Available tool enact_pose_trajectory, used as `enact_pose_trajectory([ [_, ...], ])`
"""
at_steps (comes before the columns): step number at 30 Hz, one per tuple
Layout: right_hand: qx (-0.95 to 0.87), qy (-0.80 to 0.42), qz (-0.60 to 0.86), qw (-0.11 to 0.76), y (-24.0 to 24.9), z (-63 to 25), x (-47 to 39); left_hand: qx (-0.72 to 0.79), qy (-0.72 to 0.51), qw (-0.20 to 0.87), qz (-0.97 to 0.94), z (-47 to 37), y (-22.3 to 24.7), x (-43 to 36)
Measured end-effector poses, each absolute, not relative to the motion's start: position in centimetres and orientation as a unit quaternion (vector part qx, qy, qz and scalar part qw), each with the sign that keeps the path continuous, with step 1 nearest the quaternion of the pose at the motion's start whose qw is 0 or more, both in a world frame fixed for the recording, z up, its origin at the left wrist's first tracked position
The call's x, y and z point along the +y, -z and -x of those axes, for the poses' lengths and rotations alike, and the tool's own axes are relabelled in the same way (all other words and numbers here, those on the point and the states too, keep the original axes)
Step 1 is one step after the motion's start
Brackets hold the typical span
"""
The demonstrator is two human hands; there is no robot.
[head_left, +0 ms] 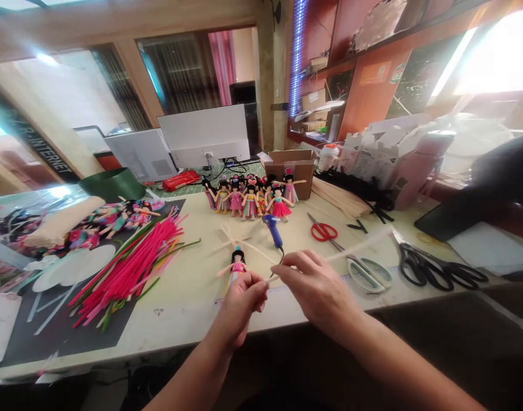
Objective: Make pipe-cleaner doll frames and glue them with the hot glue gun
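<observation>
Both hands pinch a cream pipe cleaner (359, 244) over the front of the table. My left hand (243, 302) grips its near end between thumb and fingers. Close beside it, my right hand (315, 285) is closed on the same stem, whose blurred free length sticks out to the upper right. Just beyond my left hand lies a small black-haired doll (238, 264) in a pink top, partly hidden by that hand. More loose cream pipe cleaners (227, 237) lie behind its head. A blue glue gun (274, 231) rests past my right hand.
Several finished dolls (249, 200) stand before a cardboard box (301, 177). Pink and green pipe cleaners (133, 262) are heaped at left by a white disc (73, 268). Red-handled scissors (324, 232), white-handled scissors (368, 275) and black-handled scissors (432, 268) lie at right.
</observation>
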State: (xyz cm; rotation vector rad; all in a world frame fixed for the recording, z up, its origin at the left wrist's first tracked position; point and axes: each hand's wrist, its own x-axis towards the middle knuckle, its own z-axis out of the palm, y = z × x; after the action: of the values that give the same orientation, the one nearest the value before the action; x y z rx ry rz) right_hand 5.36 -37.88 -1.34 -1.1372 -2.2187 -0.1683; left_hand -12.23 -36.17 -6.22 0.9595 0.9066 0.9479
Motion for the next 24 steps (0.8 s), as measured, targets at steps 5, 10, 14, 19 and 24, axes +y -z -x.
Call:
enact_pose_trajectory([
  [5,-0.767,0.122,0.511,0.369,0.9,-11.9,-41.3,0.367,-0.417,0.781,-0.285,8.1,8.4,-37.7],
  [10,-0.669,0.047,0.729,0.136,4.1,-19.3,-40.9,0.347,-0.409,0.815,-0.221,4.2,9.8,-37.1],
  [14,-0.62,-0.024,0.784,0.027,6.6,-21.4,-38.1,0.36,-0.423,0.803,-0.216,1.7,10.3,-35.3],
  [19,-0.584,-0.088,0.806,-0.04,6.9,-21.7,-35.5,0.38,-0.429,0.778,-0.257,-0.3,10.3,-32.9],
  [24,-0.561,-0.231,0.794,0.025,5.9,-23.5,-35.9,0.404,-0.435,0.753,-0.282,-1.1,10.2,-30.9],
])
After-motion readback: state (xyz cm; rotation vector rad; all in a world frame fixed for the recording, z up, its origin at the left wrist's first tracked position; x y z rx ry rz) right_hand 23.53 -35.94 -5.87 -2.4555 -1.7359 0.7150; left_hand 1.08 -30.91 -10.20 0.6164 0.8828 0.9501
